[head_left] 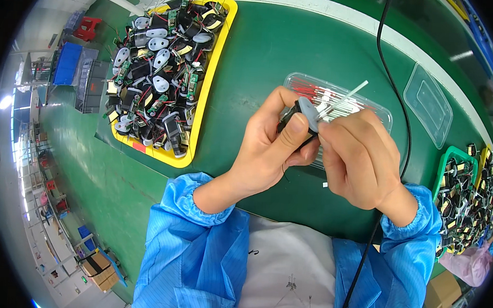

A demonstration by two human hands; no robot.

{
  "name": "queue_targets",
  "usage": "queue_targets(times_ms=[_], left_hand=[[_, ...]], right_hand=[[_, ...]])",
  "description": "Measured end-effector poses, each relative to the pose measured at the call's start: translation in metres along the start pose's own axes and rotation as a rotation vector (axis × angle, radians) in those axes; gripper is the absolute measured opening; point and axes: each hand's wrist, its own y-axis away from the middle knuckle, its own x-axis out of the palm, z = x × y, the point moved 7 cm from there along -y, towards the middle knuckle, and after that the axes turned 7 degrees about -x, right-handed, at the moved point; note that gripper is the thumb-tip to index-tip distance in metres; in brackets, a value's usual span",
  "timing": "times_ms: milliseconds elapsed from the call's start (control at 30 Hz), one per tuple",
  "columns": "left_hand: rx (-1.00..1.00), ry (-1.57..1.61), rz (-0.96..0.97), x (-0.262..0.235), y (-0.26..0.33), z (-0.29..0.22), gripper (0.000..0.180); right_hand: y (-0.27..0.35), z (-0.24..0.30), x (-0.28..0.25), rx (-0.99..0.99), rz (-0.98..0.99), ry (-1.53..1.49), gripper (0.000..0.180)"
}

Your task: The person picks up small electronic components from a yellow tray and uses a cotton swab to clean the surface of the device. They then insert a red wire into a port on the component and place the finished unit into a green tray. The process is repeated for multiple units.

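Note:
My left hand (269, 141) grips a small grey-and-black device housing (305, 111), thumb on its grey face and fingers round the black side. Close against it, my right hand (360, 160) is closed, with thumb and forefinger pinched beside the grey face. From these fingertips a thin whitish stick (351, 92) slants up to the right; its lower end is partly covered by the fingers. Behind both hands lies a clear plastic box (387, 112) of thin red and white pieces, partly hidden by my hands.
A yellow tray (212, 82) heaped with similar housings, circuit boards and wires sits left on the green table (263, 49). A clear lid (429, 108) lies at right. One black cable (394, 72) crosses the table. Further right stands a green-rimmed tray (439, 174) of parts.

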Motion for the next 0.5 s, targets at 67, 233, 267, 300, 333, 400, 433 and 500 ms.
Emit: queue_targets(times_ms=[67,233,267,300,333,400,433,500], left_hand=[[-0.018,-0.069,-0.07,0.002,0.0,-0.003,0.034],[0.012,0.099,0.09,0.004,0.0,-0.003,0.026],[0.011,0.113,0.099,0.003,0.0,-0.003,0.027],[0.003,0.118,0.09,0.002,-0.001,-0.003,0.027],[-0.007,0.123,0.079,0.002,-0.002,-0.004,0.026],[-0.024,0.13,0.061,0.001,-0.002,-0.005,0.026],[-0.03,0.132,0.053,0.002,-0.002,-0.005,0.025],[-0.04,0.147,0.059,0.002,-0.001,-0.005,0.025]], right_hand=[[-0.002,-0.003,-0.002,0.036,0.002,-0.035,0.029],[-0.005,-0.02,-0.014,0.197,-0.087,-0.21,0.023],[-0.004,-0.023,-0.015,0.229,-0.101,-0.238,0.022],[-0.004,-0.024,-0.014,0.231,-0.095,-0.237,0.023],[-0.004,-0.025,-0.013,0.237,-0.089,-0.236,0.023],[-0.004,-0.026,-0.01,0.232,-0.067,-0.235,0.024],[-0.003,-0.025,-0.008,0.222,-0.052,-0.235,0.024],[-0.003,-0.023,-0.006,0.215,-0.037,-0.226,0.024]])
